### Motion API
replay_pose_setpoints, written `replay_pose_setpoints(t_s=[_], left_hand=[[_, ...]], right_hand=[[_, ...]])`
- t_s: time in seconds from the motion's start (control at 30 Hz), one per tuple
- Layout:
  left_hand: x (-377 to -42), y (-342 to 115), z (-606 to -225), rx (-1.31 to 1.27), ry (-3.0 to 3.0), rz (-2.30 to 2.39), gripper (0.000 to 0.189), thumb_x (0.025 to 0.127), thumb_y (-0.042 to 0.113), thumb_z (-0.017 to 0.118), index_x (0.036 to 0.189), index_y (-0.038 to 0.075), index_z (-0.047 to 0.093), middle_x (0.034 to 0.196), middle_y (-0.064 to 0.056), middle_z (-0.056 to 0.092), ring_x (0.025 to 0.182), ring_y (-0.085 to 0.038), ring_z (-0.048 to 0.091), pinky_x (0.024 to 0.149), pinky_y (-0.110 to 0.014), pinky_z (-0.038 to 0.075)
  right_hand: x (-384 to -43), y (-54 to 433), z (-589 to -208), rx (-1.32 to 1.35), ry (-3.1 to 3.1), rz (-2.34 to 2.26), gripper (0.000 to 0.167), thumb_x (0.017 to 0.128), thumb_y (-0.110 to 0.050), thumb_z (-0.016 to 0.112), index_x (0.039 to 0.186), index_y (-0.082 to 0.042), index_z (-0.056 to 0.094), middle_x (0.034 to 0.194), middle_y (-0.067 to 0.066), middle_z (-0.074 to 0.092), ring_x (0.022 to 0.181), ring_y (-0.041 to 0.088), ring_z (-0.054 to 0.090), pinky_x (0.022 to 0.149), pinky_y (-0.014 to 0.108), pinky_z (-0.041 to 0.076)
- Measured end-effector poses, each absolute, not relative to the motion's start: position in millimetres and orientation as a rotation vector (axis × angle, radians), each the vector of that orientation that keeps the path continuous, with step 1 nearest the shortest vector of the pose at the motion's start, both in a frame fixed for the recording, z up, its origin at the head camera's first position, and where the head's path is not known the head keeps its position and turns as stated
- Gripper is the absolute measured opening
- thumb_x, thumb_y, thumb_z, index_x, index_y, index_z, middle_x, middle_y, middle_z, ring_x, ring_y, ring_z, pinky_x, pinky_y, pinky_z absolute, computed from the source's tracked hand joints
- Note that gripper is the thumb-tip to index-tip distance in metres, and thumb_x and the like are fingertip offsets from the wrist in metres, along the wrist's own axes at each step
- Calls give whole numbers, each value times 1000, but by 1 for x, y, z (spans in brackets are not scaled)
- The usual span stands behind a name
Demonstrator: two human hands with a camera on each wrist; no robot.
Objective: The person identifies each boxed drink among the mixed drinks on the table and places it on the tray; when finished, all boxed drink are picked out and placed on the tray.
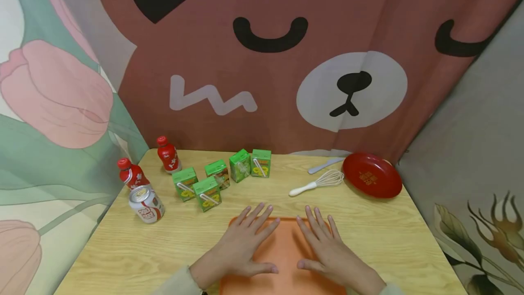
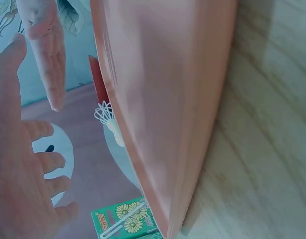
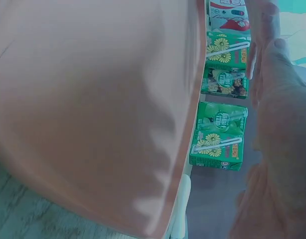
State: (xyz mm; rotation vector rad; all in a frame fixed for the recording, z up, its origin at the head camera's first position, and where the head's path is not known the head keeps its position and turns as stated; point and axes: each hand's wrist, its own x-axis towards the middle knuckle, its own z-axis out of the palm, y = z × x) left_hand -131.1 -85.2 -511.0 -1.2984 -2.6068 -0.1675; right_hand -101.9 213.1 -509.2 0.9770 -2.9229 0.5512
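Both bare hands hover, fingers spread, over an orange tray (image 1: pixel 286 245) at the table's front. My left hand (image 1: pixel 243 245) is above the tray's left side, my right hand (image 1: pixel 331 249) above its right side; neither holds anything. In the right wrist view the hand's shadow falls on the tray (image 3: pixel 93 99), with a gap between them. Beyond the left hand stand several green drink cartons, the nearest carton (image 1: pixel 207 194) bearing yellow flowers and a straw. A white-handled whisk (image 1: pixel 317 183) lies beyond the right hand.
At the left stand a silver drink can (image 1: pixel 146 205) and two red bottles, one bottle (image 1: pixel 168 155) farther back. A red plate (image 1: pixel 371 175) lies at the back right beside a pale knife (image 1: pixel 325 165). A bear-print curtain (image 1: pixel 278 72) closes off the back.
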Motion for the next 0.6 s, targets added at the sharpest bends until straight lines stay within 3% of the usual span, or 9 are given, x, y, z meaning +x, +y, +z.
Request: replay_pose_setpoints(t_s=[0.13, 0.23, 0.3, 0.37, 0.47, 0.6], left_hand=[[-132, -86, -510, -1298, -2607, -165, 100, 90, 85, 32, 164, 18, 21, 168, -12, 4, 153, -33, 1, 118, -57, 15], [-133, -86, -509, -1263, -2623, -166, 94, 93, 81, 33, 163, 19, 25, 168, -11, 8, 153, -32, 4, 119, -55, 16], [-136, -86, -507, -1222, -2618, -188, 87, 96, 76, 38, 161, 19, 31, 167, -10, 14, 153, -32, 10, 118, -54, 18], [-141, -89, -505, -1163, -2596, -234, 79, 98, 68, 46, 158, 17, 39, 166, -10, 21, 151, -32, 18, 117, -53, 22], [-151, -98, -501, -1059, -2514, -337, 66, 97, 55, 60, 150, 15, 52, 160, -12, 35, 144, -35, 34, 113, -53, 32], [-169, -123, -489, -866, -2435, -454, 52, 93, 43, 70, 135, 13, 65, 149, -14, 49, 131, -38, 48, 102, -56, 43]], right_hand=[[-103, 212, -510, 953, -2906, 542, 95, 91, -53, 70, 163, -11, 23, 168, 15, 3, 151, 43, 9, 114, 67, 5], [-104, 211, -509, 857, -2840, 624, 82, 94, -46, 71, 160, -13, 35, 164, 9, 28, 145, 32, 35, 111, 61, 30], [-108, 212, -509, 758, -2771, 787, 67, 96, -36, 73, 153, -12, 47, 151, 6, 50, 129, 24, 55, 99, 52, 47], [-114, 214, -510, 635, -2697, 998, 52, 96, -24, 74, 143, -12, 58, 130, 2, 66, 107, 17, 66, 83, 43, 57], [-123, 222, -510, 427, -2627, 1307, 34, 95, -13, 74, 128, -9, 68, 104, 2, 73, 83, 15, 69, 68, 32, 57], [-130, 241, -513, 125, -2684, 1524, 27, 96, -16, 73, 120, -3, 70, 89, 6, 71, 69, 21, 66, 58, 29, 53]])
